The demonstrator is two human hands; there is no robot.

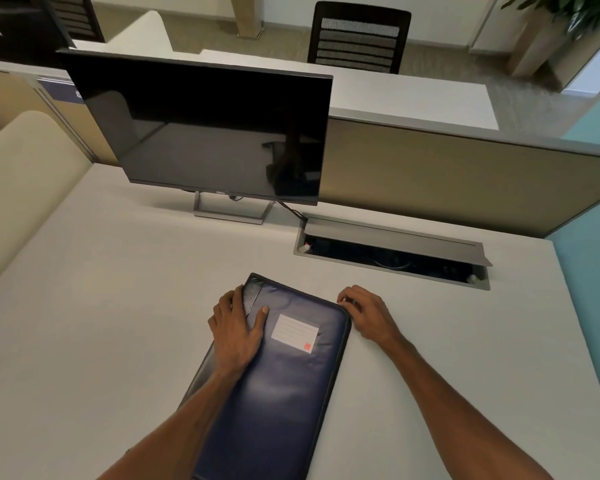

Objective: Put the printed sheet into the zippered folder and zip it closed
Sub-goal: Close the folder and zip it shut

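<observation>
**Folder flat on the counter, both hands at its far end**

The dark blue folder (pixel 281 386) lies flat on the pale counter (pixel 118 306), its long axis running from about 7 o'clock, at the bottom edge of the view, up toward 1 o'clock. A white label (pixel 295 331) with a small red mark sits on its cover near the far end.

The left hand (pixel 238 332) rests palm-down on the folder's far left corner, fingers spread flat and loose over the edge, where a strip of grey mesh lining shows in a gap. The right hand (pixel 366 313) is curled at the far right corner, fingertips pinched against the rim; it seems to be gripping the zipper pull, though that is too small to make out. The sheet is not visible.

At 12 o'clock from the folder stands a dark monitor (pixel 201 129). At 1 o'clock, an open cable tray (pixel 392 251) is set into the counter.
</observation>
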